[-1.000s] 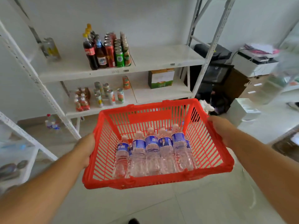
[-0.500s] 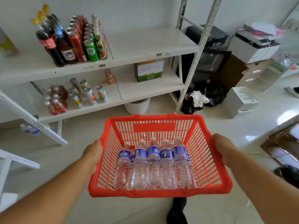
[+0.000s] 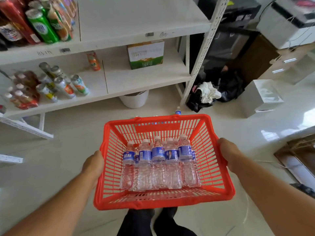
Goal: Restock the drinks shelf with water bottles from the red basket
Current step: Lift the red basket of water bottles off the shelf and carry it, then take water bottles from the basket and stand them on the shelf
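Observation:
I carry a red slatted plastic basket [image 3: 211,160] low in front of me, above the floor. My left hand [image 3: 92,165] grips its left rim and my right hand [image 3: 229,155] grips its right rim. Several clear water bottles [image 3: 158,165] with blue labels and white caps lie side by side in the basket, caps pointing away from me. The white drinks shelf [image 3: 143,29] stands ahead and to the left. One more water bottle [image 3: 178,111] stands on the floor just beyond the basket.
The upper shelf holds cola bottles and cans [image 3: 42,24] at left. The lower shelf [image 3: 144,82] carries cans, small bottles and a green-and-white carton [image 3: 145,54]. A white bucket [image 3: 134,99] sits under it. Black bags [image 3: 213,92] and white boxes [image 3: 260,97] lie to the right.
I have stepped closer to the shelf and my view has tipped down. The basket has sunk lower in view, still held by both hands; my legs now show beneath it.

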The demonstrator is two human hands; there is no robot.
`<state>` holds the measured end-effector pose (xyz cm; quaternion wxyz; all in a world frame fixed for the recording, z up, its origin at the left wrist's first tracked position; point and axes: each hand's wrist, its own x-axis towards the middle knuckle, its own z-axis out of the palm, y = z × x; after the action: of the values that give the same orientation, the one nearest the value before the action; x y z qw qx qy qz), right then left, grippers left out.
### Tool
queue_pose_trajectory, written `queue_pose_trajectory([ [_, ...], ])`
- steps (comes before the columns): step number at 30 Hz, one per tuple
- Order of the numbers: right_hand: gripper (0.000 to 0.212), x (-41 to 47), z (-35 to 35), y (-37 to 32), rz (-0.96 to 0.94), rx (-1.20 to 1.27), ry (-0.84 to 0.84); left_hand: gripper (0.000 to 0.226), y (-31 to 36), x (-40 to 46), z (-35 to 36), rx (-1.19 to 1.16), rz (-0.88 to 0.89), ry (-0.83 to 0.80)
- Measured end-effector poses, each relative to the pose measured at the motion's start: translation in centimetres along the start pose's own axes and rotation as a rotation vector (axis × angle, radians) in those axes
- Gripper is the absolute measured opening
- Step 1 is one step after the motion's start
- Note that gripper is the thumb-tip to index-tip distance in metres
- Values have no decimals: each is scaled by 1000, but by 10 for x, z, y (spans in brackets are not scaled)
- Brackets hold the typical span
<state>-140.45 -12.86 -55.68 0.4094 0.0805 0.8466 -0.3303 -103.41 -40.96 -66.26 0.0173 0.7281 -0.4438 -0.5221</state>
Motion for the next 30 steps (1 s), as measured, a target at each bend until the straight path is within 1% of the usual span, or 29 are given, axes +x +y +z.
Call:
queue_pose_trajectory([
  [4,48,45,-3,-21,33,-64,5,62,14,21,40,50,-23,-10],
  [9,50,100,5,-44,80,-132,36,57,59,22,81,222,12,2],
  [11,51,124,10,-53,108,-165,52,58,64,38,98,265,-2,1],
  [14,50,165,19,-60,134,-208,54,56,66,71,122,360,38,-10],
  [17,49,209,30,-64,143,-247,37,55,65,110,148,386,0,27],
  [20,50,260,45,-61,165,-268,23,60,66,142,180,379,-29,64],
  [24,54,348,66,-36,195,-280,28,55,55,187,227,380,-53,84],
  [27,53,416,84,-14,201,-281,20,55,36,225,264,379,-69,111],
  [30,57,483,100,13,188,-284,17,61,10,265,300,392,-83,138],
])
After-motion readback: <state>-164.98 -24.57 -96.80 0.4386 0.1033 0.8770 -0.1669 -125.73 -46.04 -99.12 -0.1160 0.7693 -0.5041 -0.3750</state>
